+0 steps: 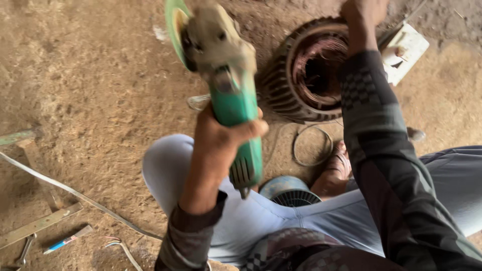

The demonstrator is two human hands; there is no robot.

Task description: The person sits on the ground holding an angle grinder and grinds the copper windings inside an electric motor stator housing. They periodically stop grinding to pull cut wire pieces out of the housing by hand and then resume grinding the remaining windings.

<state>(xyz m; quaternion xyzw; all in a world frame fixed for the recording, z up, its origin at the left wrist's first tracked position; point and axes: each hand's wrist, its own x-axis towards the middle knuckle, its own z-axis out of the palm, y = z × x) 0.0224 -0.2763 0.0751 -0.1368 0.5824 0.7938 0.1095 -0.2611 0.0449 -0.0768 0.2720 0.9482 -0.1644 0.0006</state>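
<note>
Gripping the green body of an angle grinder (228, 85), the left hand (221, 138) is wrapped fully around the housing, thumb across the top. The grinder is held raised above the left knee, its dusty grey gear head and green disc guard pointed away from the body, toward the top of the frame. The right hand (362, 12) is placed on the upper rim of a motor stator (304, 75); it is partly cut off by the frame edge, so whether it grips or merely rests cannot be told.

The stator is seen as a ribbed dark casing lying on the dirt floor (90, 75), open end up, copper windings visible inside. A white block (409, 50) lies just beside it. A wire loop (312, 145) and a blue fan cover (290, 190) lie between the knees. Open floor extends to the left; a metal strip (70, 193), a blue-handled tool (65, 241) and a wrench (25, 251) lie at the lower left edge.
</note>
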